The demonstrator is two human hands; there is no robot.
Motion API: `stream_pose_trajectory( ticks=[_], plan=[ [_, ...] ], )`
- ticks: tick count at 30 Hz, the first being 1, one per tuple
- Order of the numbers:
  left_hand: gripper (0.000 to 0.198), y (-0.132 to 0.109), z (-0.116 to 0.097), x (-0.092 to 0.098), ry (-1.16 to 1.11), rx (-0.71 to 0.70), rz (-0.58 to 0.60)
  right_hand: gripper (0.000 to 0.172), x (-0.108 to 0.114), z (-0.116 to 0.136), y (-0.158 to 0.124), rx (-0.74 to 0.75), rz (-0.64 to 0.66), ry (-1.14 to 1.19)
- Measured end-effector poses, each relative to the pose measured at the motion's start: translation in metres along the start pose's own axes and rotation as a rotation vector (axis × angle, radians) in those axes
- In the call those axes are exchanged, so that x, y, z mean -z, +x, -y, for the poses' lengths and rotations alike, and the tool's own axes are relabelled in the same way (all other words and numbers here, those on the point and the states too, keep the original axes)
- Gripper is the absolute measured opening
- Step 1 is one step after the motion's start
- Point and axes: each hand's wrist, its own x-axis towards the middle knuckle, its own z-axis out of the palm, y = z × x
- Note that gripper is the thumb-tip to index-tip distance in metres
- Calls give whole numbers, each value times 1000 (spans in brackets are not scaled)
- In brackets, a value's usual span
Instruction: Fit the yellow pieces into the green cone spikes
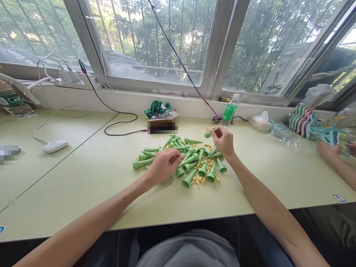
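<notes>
as the left hand [164,165] hangs low over the left side of a heap of green cones [191,159], the right hand [224,144] is raised at the heap's far right edge, thumb and fingertips pinched around a single cone [207,134] of the same green. the left hand's fingers are curled, with only a narrow gap to the thumb — whether anything sits between them, one cannot tell. the heap lies at the middle of a pale yellow-green desk [91,185], directly before the seated person, with small yellow pieces [198,181] scattered among the cones and along the near edge.

behind the heap, a small cardboard box [175,115] holds crumpled green plastic [158,108], a black cable [111,115] running up to its front. just beyond the right hand stands an upright bottle [229,112] with a green label; farther right are a tissue box [258,123], a clear plastic packet [285,135] and a row of pastel hangers [302,120]. at the far right, a co-worker's hand [328,149] grips a teal plastic item [329,135] — well apart from the heap, beneath the windows [155,44].
</notes>
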Motion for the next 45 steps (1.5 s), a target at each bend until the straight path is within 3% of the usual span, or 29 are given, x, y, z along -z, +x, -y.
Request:
stream_pose_trajectory(
  ticks=[3, 7, 20, 28, 45],
  plan=[
    [30, -3, 3, -3, 119, -158, 50, 24, -3, -14, 4, 36, 52, -101],
    [29, -4, 5, -4, 153, -215, 79, 22, -5, -29, 9, 43, 124, -166],
    [32, -3, 3, -3, 169, -207, 111, 24, -8, -50, 14, -16, 250, -255],
    [31, -3, 4, -2, 178, -213, 135, 30, -11, -48, 12, -14, 277, -236],
    [32, -4, 4, -2, 205, -225, 159, 23, -13, -44, 6, -43, 296, -156]
  ],
)
